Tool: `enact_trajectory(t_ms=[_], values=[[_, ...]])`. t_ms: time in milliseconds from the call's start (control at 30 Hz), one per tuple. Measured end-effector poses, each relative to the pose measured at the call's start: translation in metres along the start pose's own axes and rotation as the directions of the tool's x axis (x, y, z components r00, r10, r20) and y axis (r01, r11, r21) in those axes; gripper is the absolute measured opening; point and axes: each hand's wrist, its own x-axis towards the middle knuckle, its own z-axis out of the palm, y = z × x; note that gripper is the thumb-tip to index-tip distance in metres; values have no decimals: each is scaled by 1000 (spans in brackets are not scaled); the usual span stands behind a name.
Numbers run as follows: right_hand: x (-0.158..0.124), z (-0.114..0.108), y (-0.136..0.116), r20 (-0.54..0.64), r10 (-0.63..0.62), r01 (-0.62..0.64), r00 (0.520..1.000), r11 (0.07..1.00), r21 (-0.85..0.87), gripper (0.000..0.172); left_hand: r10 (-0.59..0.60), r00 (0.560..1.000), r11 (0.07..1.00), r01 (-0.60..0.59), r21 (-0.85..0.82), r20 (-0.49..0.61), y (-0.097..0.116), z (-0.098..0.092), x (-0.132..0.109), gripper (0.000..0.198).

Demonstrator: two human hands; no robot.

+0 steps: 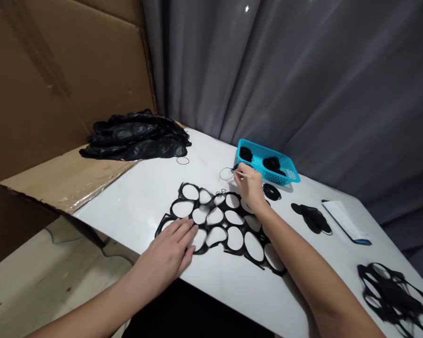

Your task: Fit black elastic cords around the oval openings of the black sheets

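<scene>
A black rubber sheet (218,220) with several oval cut-outs lies flat on the white table (144,197). My left hand (171,251) rests flat on its near left corner, fingers stretched out. My right hand (250,185) hovers over the sheet's far edge, pinched on a thin pale stick (242,174) whose tip points at a thin black ring (226,174) beside the sheet. A second thin ring (183,160) lies further left on the table.
A turquoise basket (268,162) with black pieces stands behind my right hand. Black round pieces (312,217) lie to its right, then a white packet (345,220). Another cut-out sheet (395,291) lies near right. A pile of black sheets (137,136) sits on cardboard, far left.
</scene>
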Motion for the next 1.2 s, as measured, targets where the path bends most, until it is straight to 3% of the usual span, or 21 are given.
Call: enact_trajectory(t_ms=[67,167,267,400,500,567,633,733,833,933,1033,1100,1200], values=[[11,-3,8,36,158,-162,987,980,119,19,-8,1000,1000,8,-24,-2,-2,1,-1,35],[3,-4,0,293,302,-406,907,811,421,21,-25,1000,996,25,-85,-4,-5,-1,-6,36],[-20,-6,-20,499,260,-534,827,641,551,23,-24,999,992,19,-123,-39,-2,-7,-16,32],[-47,-12,-49,639,150,-602,754,547,582,23,-23,998,990,15,-138,-51,11,-14,-33,25],[-64,-13,-69,726,77,-650,684,516,558,23,-9,999,995,4,-100,-47,20,-14,-43,29],[-76,-12,-79,759,46,-646,650,559,520,22,-6,999,998,3,-69,-45,24,-13,-47,32],[-89,-10,-87,746,42,-573,664,669,473,19,-3,999,999,1,-47,-52,25,-11,-49,32],[-107,-7,-96,658,16,-377,753,830,411,17,4,998,999,-7,-35,-65,26,-10,-50,32],[-118,-5,-99,616,12,-329,787,854,403,17,-6,998,999,3,-37,-63,27,-11,-51,32],[-114,-7,-93,606,77,-400,792,815,419,17,-21,998,998,18,-56,-56,29,-12,-52,30],[-97,-13,-81,493,245,-494,835,727,476,22,-44,998,995,39,-88,-50,29,-12,-50,29],[-83,-16,-74,437,340,-547,833,623,558,28,-56,997,994,52,-99,-44,28,-12,-47,30],[-70,-16,-70,505,364,-621,783,408,669,38,-61,998,993,57,-108,-30,25,-12,-38,30]])
